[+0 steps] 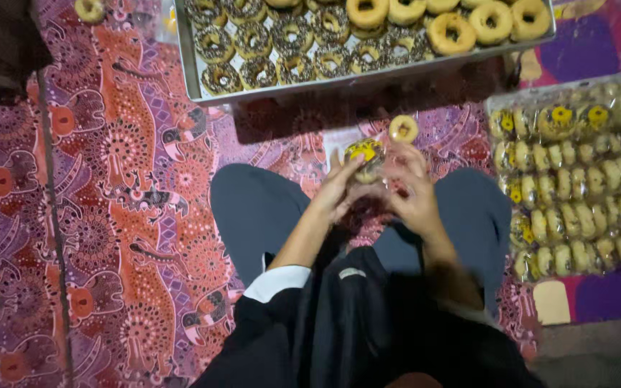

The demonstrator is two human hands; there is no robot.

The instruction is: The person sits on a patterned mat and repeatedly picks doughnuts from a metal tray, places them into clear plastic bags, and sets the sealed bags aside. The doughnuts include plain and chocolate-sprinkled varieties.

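Observation:
My left hand [337, 190] and my right hand [410, 194] meet above my lap, both closed around a small clear plastic bag [365, 159] with a yellow label and a doughnut inside. A plain ring doughnut [403, 128] lies on the cloth just beyond my right fingers. Further out stands a metal tray [190, 66] filled with several doughnuts, chocolate-sprinkled ones on the left and plain golden ones on the right.
A pile of several bagged doughnuts [576, 179] with yellow labels lies on the right. A patterned red and purple cloth [109, 215] covers the floor. One loose doughnut [90, 9] sits at the top left. My grey-trousered knees [253, 208] flank my hands.

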